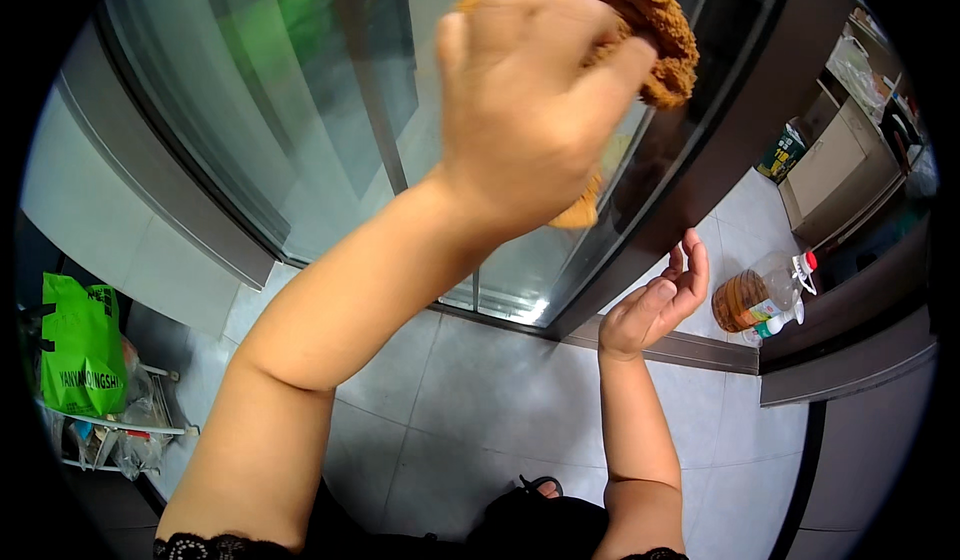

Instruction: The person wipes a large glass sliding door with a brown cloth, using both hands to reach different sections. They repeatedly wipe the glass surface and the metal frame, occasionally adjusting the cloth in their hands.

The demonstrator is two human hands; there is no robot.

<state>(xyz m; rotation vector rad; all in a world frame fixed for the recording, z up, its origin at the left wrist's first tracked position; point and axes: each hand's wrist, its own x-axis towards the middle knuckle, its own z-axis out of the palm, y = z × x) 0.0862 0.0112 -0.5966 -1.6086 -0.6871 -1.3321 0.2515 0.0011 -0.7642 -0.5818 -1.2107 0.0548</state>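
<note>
My left hand [530, 100] is closed on a bunched orange-brown cloth [660, 30], held up against the glass panel [330, 160] of a dark-framed door. The cloth's fuzzy folds stick out past my thumb, and another end of it hangs below the wrist. Slight motion blur softens this hand. Lower and to the right, my right hand [655, 305] is raised beside the edge of the door frame [640, 240]. Its fingers are loosely bent, with the thumb apart and nothing in the palm. Whether its fingertips touch the frame I cannot tell.
On the floor beyond the door stands a large clear bottle [755, 295] with a red cap and brown liquid. A light cabinet [840, 160] and a dark container [782, 152] are farther back. At left, a green bag [82, 350] sits on a white rack [150, 425].
</note>
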